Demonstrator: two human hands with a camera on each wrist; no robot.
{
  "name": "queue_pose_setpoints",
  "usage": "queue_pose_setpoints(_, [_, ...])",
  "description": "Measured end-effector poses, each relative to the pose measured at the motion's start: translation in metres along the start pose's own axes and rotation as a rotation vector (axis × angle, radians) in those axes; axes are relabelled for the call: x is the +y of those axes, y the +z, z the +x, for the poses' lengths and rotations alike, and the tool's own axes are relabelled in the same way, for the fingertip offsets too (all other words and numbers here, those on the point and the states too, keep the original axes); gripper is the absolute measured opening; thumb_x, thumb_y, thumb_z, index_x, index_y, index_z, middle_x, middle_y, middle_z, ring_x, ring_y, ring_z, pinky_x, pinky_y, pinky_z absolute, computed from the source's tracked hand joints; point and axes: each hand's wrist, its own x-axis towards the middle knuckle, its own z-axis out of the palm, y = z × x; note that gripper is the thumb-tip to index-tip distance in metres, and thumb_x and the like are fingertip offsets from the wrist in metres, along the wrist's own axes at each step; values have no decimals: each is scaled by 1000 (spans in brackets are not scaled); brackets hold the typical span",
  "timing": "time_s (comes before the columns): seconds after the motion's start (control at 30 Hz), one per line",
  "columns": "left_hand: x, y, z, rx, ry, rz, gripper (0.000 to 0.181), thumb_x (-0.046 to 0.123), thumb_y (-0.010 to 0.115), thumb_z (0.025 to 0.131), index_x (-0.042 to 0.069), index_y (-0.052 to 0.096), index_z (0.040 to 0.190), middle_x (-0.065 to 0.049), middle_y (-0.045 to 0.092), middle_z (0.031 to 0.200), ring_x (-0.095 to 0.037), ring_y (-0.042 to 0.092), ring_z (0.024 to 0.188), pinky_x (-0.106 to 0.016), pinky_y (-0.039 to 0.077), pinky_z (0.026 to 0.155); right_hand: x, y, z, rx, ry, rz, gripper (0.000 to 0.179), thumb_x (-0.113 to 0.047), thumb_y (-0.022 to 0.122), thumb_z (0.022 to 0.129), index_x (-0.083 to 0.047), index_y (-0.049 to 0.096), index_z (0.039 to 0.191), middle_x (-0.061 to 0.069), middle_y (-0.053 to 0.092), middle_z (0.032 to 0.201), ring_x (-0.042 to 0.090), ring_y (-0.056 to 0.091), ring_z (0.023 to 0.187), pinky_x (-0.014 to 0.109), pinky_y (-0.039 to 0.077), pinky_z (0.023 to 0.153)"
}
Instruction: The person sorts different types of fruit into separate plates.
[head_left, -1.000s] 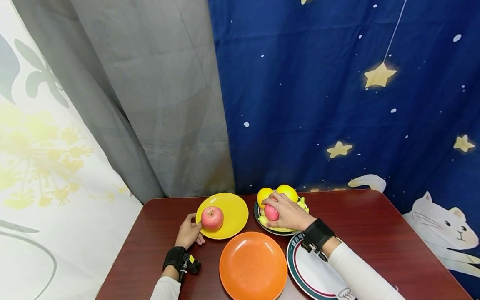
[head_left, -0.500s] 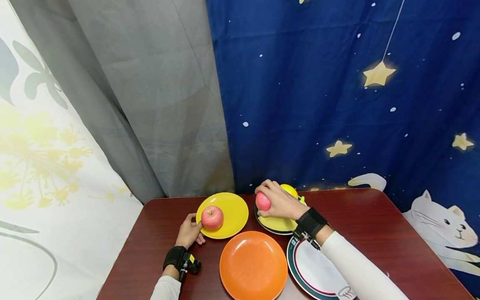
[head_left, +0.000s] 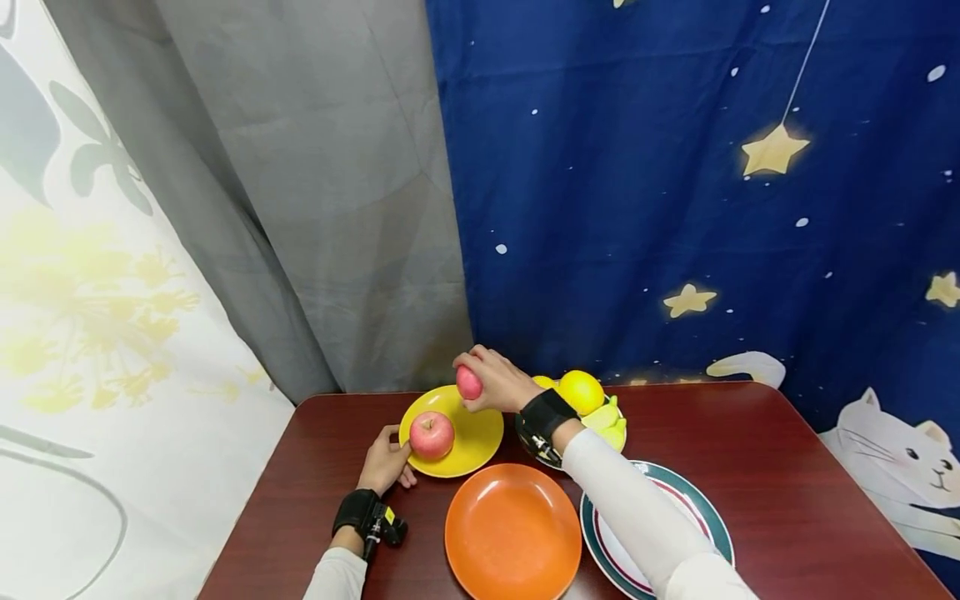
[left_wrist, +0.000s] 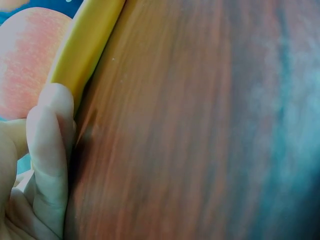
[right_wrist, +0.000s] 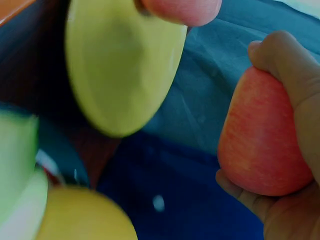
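In the head view my right hand grips a red apple above the back right rim of the yellow plate. The right wrist view shows thumb and fingers wrapped round this apple, with the plate beyond. A second red apple sits on the left part of that plate. At the plate's left edge, my left hand pinches the rim. Close up in the left wrist view, fingers lie against the yellow rim, beside the apple.
Right of the yellow plate stands a dark-rimmed plate with yellow round fruit and yellow-green pieces. An orange plate lies in front. A white plate with a green rim is partly under the right forearm. Curtains hang behind the table.
My right hand has lifted the apple from the fruit plate and carried it left, to over the yellow plate. The left hand has stayed at the yellow rim.
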Motion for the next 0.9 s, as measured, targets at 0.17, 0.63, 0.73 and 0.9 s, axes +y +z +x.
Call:
queue_pose_setpoints(0.17, [2, 2, 6, -16, 3, 7, 53, 15, 58, 110, -5, 36, 153, -16, 70, 81, -17, 65, 45, -30, 59, 48, 5, 20, 9, -36, 72, 36, 58, -25, 91, 83, -19, 64, 134, 7, 59, 127, 26, 57, 111, 36, 58, 93])
queue_pose_setpoints(0.63, [0, 2, 5, -9, 2, 11, 54, 16, 58, 110, -6, 35, 154, -17, 70, 83, -18, 65, 45, -31, 59, 47, 15, 71, -1, -178, 107, -38, 67, -31, 92, 83, -21, 62, 142, 5, 58, 131, 23, 55, 114, 37, 56, 101])
queue_pose_setpoints(0.73, [0, 2, 4, -5, -2, 10, 54, 17, 59, 110, -5, 36, 154, -16, 70, 83, -17, 65, 45, -31, 59, 47, 16, 74, 0, -168, 103, -64, 69, -35, 93, 82, -21, 62, 142, 4, 59, 130, 23, 55, 113, 38, 55, 102])
queue_pose_setpoints(0.9, [-1, 0, 4, -2, -3, 8, 54, 17, 59, 110, -5, 36, 154, -16, 70, 81, -17, 65, 44, -31, 58, 47, 15, 73, 2, -190, 120, -84, 75, -44, 93, 81, -23, 60, 145, 4, 58, 134, 22, 56, 116, 38, 55, 104])
